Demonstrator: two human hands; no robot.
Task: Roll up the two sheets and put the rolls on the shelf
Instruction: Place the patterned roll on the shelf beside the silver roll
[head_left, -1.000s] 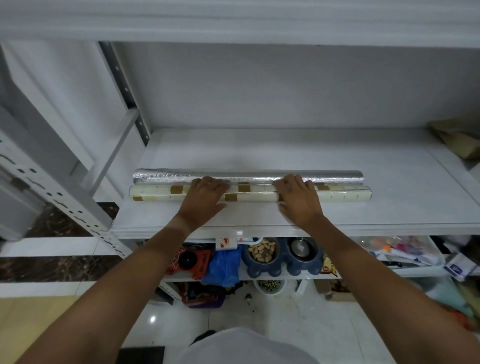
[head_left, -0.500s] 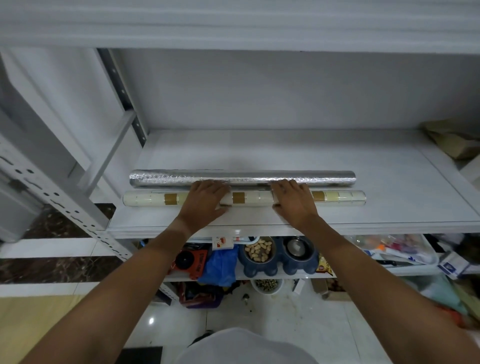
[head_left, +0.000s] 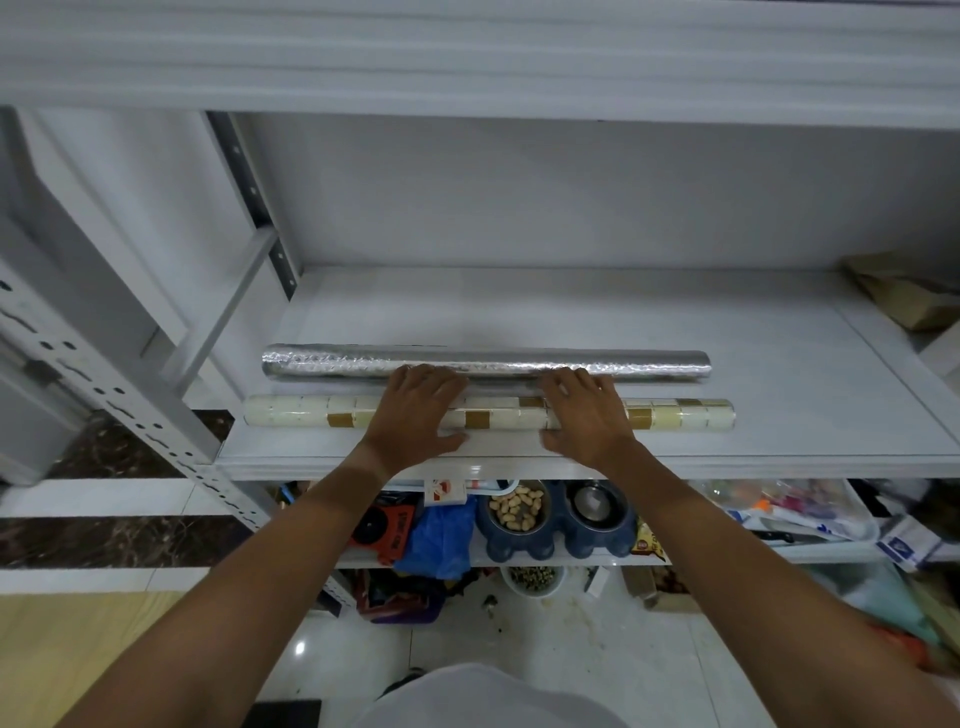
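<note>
Two rolls lie side by side along the front of the white shelf (head_left: 779, 364). The silver foil roll (head_left: 322, 361) is the farther one. The cream roll with brown squares (head_left: 296, 410) lies nearer the shelf edge, with a narrow gap between the two. My left hand (head_left: 421, 410) rests flat over the cream roll left of its middle, fingertips reaching the foil roll. My right hand (head_left: 584, 413) lies flat over the cream roll right of its middle, fingers also touching the foil roll. Both hands hide parts of the cream roll.
A brown paper bag (head_left: 904, 291) sits at the shelf's back right. A perforated upright (head_left: 130, 410) stands at the left. The lower shelf holds a blue double bowl (head_left: 558, 519) with peanuts, a blue bag (head_left: 441, 540) and clutter. Behind the rolls the shelf surface is bare.
Both hands have slid slightly toward me over the cream roll. The cream roll has come a little nearer the shelf edge, opening a gap from the foil roll.
</note>
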